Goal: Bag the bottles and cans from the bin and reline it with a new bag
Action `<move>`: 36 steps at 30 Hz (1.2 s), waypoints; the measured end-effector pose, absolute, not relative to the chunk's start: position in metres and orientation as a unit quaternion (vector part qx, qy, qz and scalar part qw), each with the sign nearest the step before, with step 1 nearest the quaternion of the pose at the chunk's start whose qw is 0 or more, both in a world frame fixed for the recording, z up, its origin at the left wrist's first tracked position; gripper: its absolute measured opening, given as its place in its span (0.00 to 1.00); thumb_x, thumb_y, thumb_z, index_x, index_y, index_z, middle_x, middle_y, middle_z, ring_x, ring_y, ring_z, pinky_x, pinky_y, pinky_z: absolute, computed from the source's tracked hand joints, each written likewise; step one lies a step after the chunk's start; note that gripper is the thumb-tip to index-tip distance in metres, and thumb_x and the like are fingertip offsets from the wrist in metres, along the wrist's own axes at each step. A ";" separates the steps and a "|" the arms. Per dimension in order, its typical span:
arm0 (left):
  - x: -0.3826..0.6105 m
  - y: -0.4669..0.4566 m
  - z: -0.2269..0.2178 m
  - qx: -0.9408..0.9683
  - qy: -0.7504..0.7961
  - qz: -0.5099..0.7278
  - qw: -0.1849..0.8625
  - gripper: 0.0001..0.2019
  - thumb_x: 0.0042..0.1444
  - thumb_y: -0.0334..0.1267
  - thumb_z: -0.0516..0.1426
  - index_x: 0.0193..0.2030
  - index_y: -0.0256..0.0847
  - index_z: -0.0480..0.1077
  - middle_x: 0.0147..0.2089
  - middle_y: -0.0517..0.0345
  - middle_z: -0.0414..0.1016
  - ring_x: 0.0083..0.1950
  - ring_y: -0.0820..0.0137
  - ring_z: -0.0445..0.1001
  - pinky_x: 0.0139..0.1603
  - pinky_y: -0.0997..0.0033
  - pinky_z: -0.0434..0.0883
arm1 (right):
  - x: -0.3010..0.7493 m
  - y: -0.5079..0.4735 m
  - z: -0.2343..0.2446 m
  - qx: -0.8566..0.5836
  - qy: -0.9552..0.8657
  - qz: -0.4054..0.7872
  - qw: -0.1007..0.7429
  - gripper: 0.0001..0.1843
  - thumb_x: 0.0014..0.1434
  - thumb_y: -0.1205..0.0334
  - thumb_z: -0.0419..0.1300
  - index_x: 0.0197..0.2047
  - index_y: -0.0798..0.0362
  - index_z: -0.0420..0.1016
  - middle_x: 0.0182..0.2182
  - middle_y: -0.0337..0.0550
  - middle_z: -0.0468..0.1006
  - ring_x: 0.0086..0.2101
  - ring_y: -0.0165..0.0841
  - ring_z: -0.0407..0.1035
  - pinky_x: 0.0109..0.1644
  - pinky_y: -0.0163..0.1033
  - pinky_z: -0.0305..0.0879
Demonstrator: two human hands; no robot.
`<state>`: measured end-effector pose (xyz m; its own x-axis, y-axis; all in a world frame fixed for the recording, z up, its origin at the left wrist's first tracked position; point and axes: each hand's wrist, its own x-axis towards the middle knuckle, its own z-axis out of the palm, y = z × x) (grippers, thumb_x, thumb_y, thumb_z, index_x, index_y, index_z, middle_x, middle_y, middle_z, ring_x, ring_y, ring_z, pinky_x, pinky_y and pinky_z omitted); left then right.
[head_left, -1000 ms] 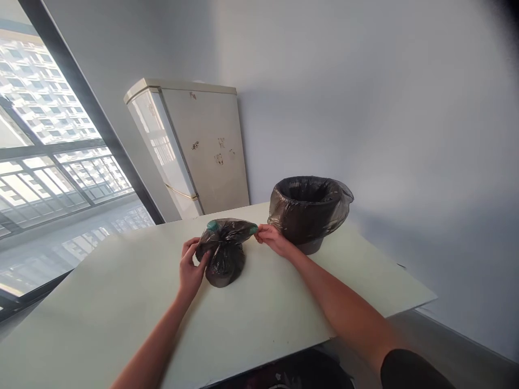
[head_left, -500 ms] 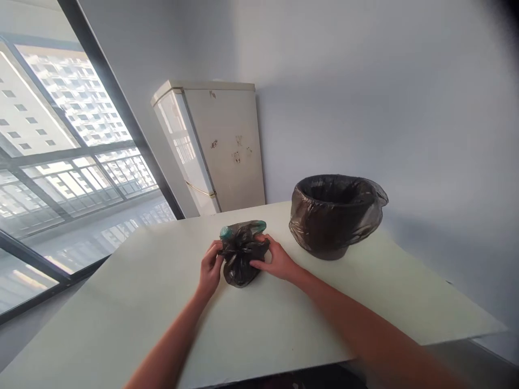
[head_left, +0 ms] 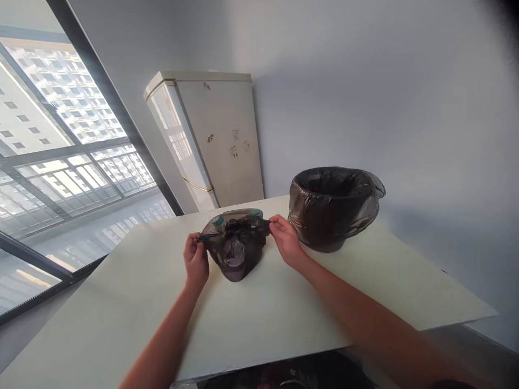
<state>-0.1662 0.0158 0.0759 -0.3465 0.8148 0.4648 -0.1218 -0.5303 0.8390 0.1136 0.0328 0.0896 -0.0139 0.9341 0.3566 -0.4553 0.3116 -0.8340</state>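
Observation:
A small dark, half-see-through plastic bag (head_left: 236,249) with something bulky inside sits on the white table (head_left: 284,308). Its top is drawn into two twisted ends that run out sideways from a bunched middle. My left hand (head_left: 195,260) pinches the left end, fingers closed. My right hand (head_left: 285,238) pinches the right end, fingers closed too. The two ends look stretched taut between the hands. A teal patch (head_left: 219,220) shows through the bag near its top left.
A round bin lined with a dark bag (head_left: 333,206) stands on the table just right of my right hand. A cream fridge (head_left: 211,138) stands behind the table. A large window (head_left: 52,151) fills the left side.
Half a second ago both hands were pressed close against the bag's bunched top. Now they have moved apart sideways, each pulling one end of the bag outward.

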 end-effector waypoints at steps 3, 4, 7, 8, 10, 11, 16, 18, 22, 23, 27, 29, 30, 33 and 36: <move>-0.180 0.023 0.079 0.406 0.391 0.769 0.301 0.14 0.58 0.48 0.65 0.42 0.43 0.69 0.34 0.63 0.68 0.33 0.73 0.66 0.35 0.75 0.64 | 0.123 0.040 0.091 -0.263 -0.420 0.539 0.681 0.17 0.61 0.44 0.69 0.40 0.45 0.69 0.32 0.35 0.69 0.33 0.34 0.63 0.40 0.38 0.60; -0.184 0.025 0.079 0.397 0.409 0.771 0.285 0.13 0.58 0.47 0.64 0.41 0.43 0.69 0.35 0.63 0.69 0.33 0.72 0.67 0.35 0.75 0.64 | 0.126 0.042 0.091 -0.283 -0.422 0.527 0.681 0.16 0.62 0.45 0.68 0.41 0.45 0.69 0.32 0.35 0.69 0.33 0.34 0.63 0.39 0.38 0.60; -0.192 0.029 0.076 0.402 0.446 0.757 0.260 0.10 0.58 0.45 0.62 0.41 0.43 0.71 0.36 0.60 0.72 0.34 0.72 0.69 0.33 0.74 0.63 | 0.130 0.045 0.088 -0.356 -0.468 0.472 0.657 0.13 0.65 0.46 0.62 0.42 0.46 0.72 0.31 0.35 0.66 0.32 0.34 0.61 0.36 0.37 0.56; -0.192 0.029 0.075 0.407 0.452 0.751 0.259 0.10 0.58 0.44 0.62 0.41 0.43 0.72 0.37 0.60 0.73 0.34 0.72 0.69 0.33 0.74 0.62 | 0.130 0.045 0.087 -0.369 -0.488 0.456 0.646 0.13 0.66 0.46 0.61 0.43 0.46 0.74 0.31 0.36 0.65 0.32 0.35 0.60 0.35 0.38 0.56; -0.189 0.027 0.075 0.416 0.456 0.740 0.267 0.10 0.58 0.44 0.61 0.44 0.43 0.74 0.40 0.58 0.76 0.35 0.71 0.70 0.32 0.74 0.63 | 0.130 0.043 0.087 -0.370 -0.535 0.436 0.622 0.16 0.67 0.44 0.60 0.48 0.47 0.76 0.32 0.36 0.66 0.33 0.35 0.61 0.36 0.38 0.57; -0.185 0.026 0.075 0.423 0.451 0.733 0.282 0.11 0.59 0.45 0.61 0.46 0.44 0.75 0.42 0.58 0.77 0.36 0.71 0.71 0.32 0.73 0.64 | 0.129 0.042 0.087 -0.365 -0.559 0.428 0.608 0.18 0.67 0.43 0.61 0.51 0.46 0.76 0.33 0.36 0.66 0.34 0.35 0.62 0.37 0.38 0.58; -0.170 0.022 0.071 0.480 0.439 0.675 0.348 0.19 0.60 0.53 0.65 0.50 0.42 0.76 0.45 0.56 0.79 0.42 0.67 0.75 0.41 0.71 0.72 | 0.123 0.045 0.076 -0.397 -0.646 0.348 0.551 0.13 0.62 0.49 0.65 0.42 0.48 0.77 0.31 0.36 0.66 0.34 0.35 0.65 0.39 0.39 0.63; -0.170 0.024 0.065 0.482 0.471 0.653 0.345 0.20 0.56 0.54 0.67 0.47 0.41 0.76 0.43 0.56 0.80 0.43 0.65 0.76 0.43 0.70 0.74 | 0.122 0.051 0.068 -0.419 -0.650 0.334 0.539 0.10 0.61 0.52 0.62 0.36 0.50 0.74 0.29 0.36 0.68 0.33 0.35 0.66 0.38 0.40 0.64; -0.178 0.034 0.049 0.488 0.531 0.583 0.375 0.23 0.51 0.55 0.68 0.44 0.38 0.78 0.41 0.52 0.83 0.40 0.62 0.78 0.41 0.66 0.74 | 0.123 0.054 0.060 -0.456 -0.641 0.297 0.541 0.08 0.61 0.55 0.62 0.34 0.50 0.72 0.29 0.38 0.71 0.31 0.35 0.66 0.39 0.42 0.63; -0.180 0.036 0.045 0.494 0.538 0.570 0.377 0.22 0.49 0.53 0.69 0.44 0.37 0.79 0.41 0.50 0.83 0.40 0.62 0.79 0.41 0.65 0.74 | 0.124 0.051 0.063 -0.452 -0.650 0.276 0.545 0.08 0.63 0.55 0.62 0.35 0.50 0.73 0.31 0.40 0.73 0.33 0.36 0.67 0.41 0.43 0.64; -0.184 0.041 0.037 0.510 0.556 0.550 0.358 0.23 0.40 0.43 0.73 0.44 0.39 0.79 0.42 0.49 0.84 0.41 0.58 0.80 0.41 0.64 0.74 | 0.124 0.027 0.087 -0.309 -0.765 0.176 0.536 0.09 0.71 0.52 0.62 0.45 0.48 0.76 0.41 0.46 0.77 0.45 0.41 0.71 0.54 0.49 0.67; -0.184 0.041 0.038 0.517 0.554 0.557 0.340 0.24 0.40 0.44 0.74 0.45 0.40 0.78 0.43 0.50 0.84 0.42 0.58 0.79 0.42 0.64 0.74 | 0.122 0.015 0.096 -0.215 -0.831 0.147 0.492 0.14 0.71 0.47 0.64 0.51 0.48 0.76 0.46 0.48 0.79 0.48 0.43 0.72 0.58 0.52 0.67; -0.184 0.041 0.039 0.519 0.551 0.565 0.329 0.24 0.43 0.47 0.73 0.46 0.41 0.78 0.43 0.51 0.84 0.42 0.58 0.79 0.42 0.64 0.74 | 0.120 0.011 0.098 -0.189 -0.857 0.131 0.460 0.18 0.70 0.45 0.66 0.55 0.48 0.76 0.49 0.49 0.80 0.49 0.44 0.72 0.59 0.52 0.67; -0.180 0.038 0.045 0.517 0.535 0.598 0.297 0.23 0.62 0.60 0.62 0.52 0.45 0.76 0.49 0.54 0.82 0.48 0.62 0.79 0.49 0.66 0.75 | 0.114 0.008 0.094 -0.190 -0.907 0.062 0.371 0.16 0.73 0.50 0.63 0.58 0.49 0.76 0.50 0.51 0.81 0.49 0.44 0.73 0.55 0.52 0.66; -0.176 0.035 0.049 0.537 0.522 0.586 0.308 0.23 0.66 0.62 0.59 0.53 0.45 0.76 0.50 0.55 0.81 0.49 0.64 0.78 0.50 0.69 0.73 | 0.111 0.012 0.086 -0.212 -0.906 0.046 0.362 0.12 0.76 0.65 0.53 0.49 0.49 0.79 0.41 0.47 0.82 0.43 0.41 0.73 0.49 0.49 0.66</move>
<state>-0.1763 0.0353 0.0488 -0.2327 0.9223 0.3085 0.2003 -0.2650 0.9432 0.1111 0.0118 0.0857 -0.6474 0.4177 0.6375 0.3510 0.9059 -0.2370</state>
